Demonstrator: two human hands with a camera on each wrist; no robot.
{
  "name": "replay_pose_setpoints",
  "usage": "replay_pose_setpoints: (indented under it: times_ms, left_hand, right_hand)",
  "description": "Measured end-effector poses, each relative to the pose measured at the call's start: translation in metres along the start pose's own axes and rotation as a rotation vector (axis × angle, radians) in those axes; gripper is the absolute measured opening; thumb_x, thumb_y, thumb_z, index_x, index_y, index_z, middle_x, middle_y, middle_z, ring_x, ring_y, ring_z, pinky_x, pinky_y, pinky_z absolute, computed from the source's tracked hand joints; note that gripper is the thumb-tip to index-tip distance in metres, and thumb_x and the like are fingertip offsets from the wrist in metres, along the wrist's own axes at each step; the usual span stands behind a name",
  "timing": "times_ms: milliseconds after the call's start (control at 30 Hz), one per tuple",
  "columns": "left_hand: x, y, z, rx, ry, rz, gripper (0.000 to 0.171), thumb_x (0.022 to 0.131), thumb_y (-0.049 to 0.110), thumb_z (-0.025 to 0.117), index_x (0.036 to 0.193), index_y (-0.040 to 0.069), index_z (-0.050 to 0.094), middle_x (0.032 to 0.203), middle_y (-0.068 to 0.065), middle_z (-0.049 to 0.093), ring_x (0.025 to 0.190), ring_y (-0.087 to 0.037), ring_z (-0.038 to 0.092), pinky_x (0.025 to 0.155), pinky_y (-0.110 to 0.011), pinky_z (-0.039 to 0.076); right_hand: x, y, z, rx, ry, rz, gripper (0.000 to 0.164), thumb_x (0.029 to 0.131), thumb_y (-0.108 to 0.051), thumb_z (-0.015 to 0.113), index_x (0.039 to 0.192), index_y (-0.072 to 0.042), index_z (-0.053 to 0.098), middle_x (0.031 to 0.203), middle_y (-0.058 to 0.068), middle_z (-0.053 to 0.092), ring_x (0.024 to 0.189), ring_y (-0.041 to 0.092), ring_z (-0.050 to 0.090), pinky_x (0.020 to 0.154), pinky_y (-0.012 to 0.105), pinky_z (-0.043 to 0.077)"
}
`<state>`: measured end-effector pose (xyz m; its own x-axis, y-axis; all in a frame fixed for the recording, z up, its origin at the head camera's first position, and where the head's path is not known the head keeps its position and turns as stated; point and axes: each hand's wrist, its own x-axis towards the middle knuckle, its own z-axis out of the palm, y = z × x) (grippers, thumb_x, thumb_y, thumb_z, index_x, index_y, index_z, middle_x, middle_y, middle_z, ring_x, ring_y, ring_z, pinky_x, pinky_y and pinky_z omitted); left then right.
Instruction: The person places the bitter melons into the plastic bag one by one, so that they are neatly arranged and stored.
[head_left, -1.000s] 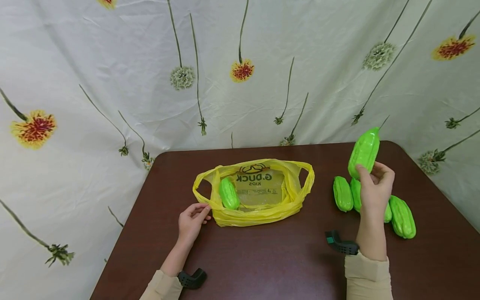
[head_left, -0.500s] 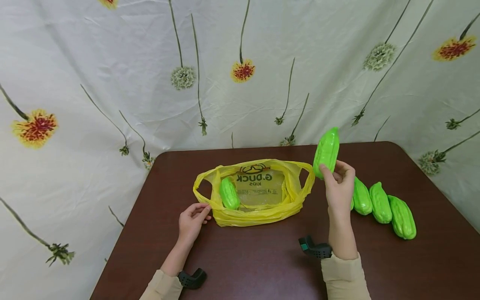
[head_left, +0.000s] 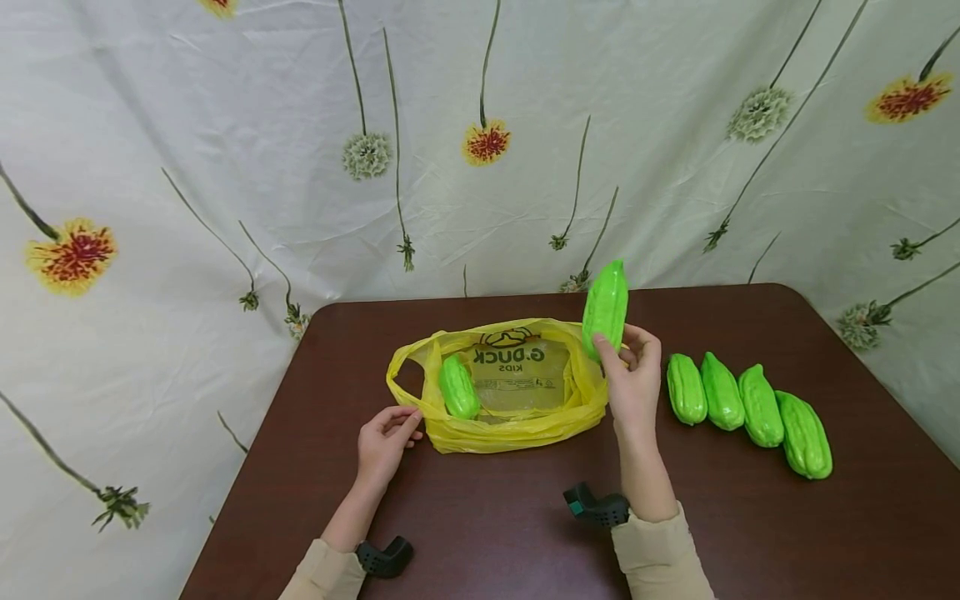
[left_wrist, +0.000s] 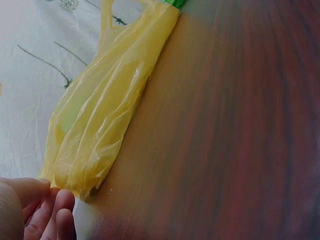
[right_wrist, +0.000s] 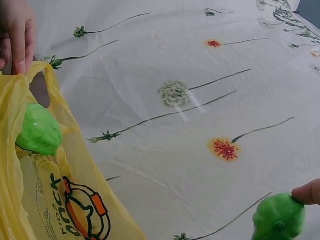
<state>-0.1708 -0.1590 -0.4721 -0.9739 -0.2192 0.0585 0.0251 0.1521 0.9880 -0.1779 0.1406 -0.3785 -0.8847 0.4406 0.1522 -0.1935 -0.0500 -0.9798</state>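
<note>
Your right hand (head_left: 634,379) grips a glossy, ridged green gourd (head_left: 606,307) by its lower end, right of centre; your left hand (head_left: 385,446) pinches a thin yellow plastic bag (head_left: 517,435), mid-frame. Best hold it steady; its right side could snag. A matching gourd (head_left: 459,388) lies inside; four more gourds (head_left: 723,393) lie on the dark brown table (head_left: 502,525) at right.

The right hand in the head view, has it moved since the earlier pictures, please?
Yes: judged against the table's far edge, the right hand, holding a green vegetable, has moved to the left, toward the yellow bag.
</note>
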Motion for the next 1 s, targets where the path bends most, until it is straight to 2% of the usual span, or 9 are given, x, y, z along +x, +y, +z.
replay_pose_setpoints:
  times_ms: [300,467,767,933,1000]
  left_hand:
    - [0.0,0.0,0.0,0.006,-0.002,-0.001,0.018,0.087,0.005,0.066,0.1,-0.008,0.066,0.094,-0.025,0.065,0.064,-0.017,0.065,0.059,-0.023,0.053]
    - [0.0,-0.001,0.0,-0.003,-0.007,0.002,0.02,0.087,0.006,0.067,0.101,-0.008,0.065,0.094,-0.024,0.066,0.064,-0.016,0.065,0.058,-0.022,0.053]
    - [0.0,-0.002,-0.002,-0.009,-0.018,0.013,0.023,0.087,0.009,0.067,0.101,-0.009,0.064,0.093,-0.022,0.066,0.063,-0.015,0.064,0.057,-0.022,0.052]
    - [0.001,-0.002,-0.001,0.002,-0.008,0.002,0.021,0.087,0.006,0.067,0.1,-0.009,0.065,0.093,-0.024,0.066,0.063,-0.016,0.065,0.058,-0.022,0.052]
    - [0.004,-0.007,-0.001,-0.002,0.0,-0.015,0.02,0.087,0.007,0.067,0.1,-0.007,0.066,0.093,-0.023,0.066,0.063,-0.016,0.065,0.058,-0.023,0.052]
  right_hand:
    - [-0.006,0.01,0.017,0.017,-0.087,0.027,0.047,0.091,-0.02,0.063,0.127,-0.002,0.04,0.119,0.008,0.045,0.098,0.016,0.051,0.08,0.025,0.046]
    - [-0.009,0.015,0.026,0.02,-0.116,0.071,0.049,0.09,-0.019,0.064,0.129,-0.003,0.039,0.123,0.009,0.044,0.101,0.018,0.049,0.084,0.033,0.046]
    - [-0.015,0.031,0.045,0.04,-0.19,0.117,0.046,0.09,-0.016,0.064,0.127,0.0,0.041,0.122,0.012,0.045,0.102,0.023,0.049,0.088,0.04,0.043]
    - [-0.02,0.042,0.055,0.035,-0.226,0.134,0.047,0.088,-0.018,0.066,0.126,-0.002,0.043,0.121,0.013,0.046,0.103,0.024,0.049,0.088,0.042,0.044]
    - [-0.022,0.046,0.059,0.028,-0.237,0.144,0.048,0.088,-0.02,0.067,0.126,-0.002,0.044,0.121,0.013,0.047,0.104,0.025,0.049,0.088,0.043,0.044]
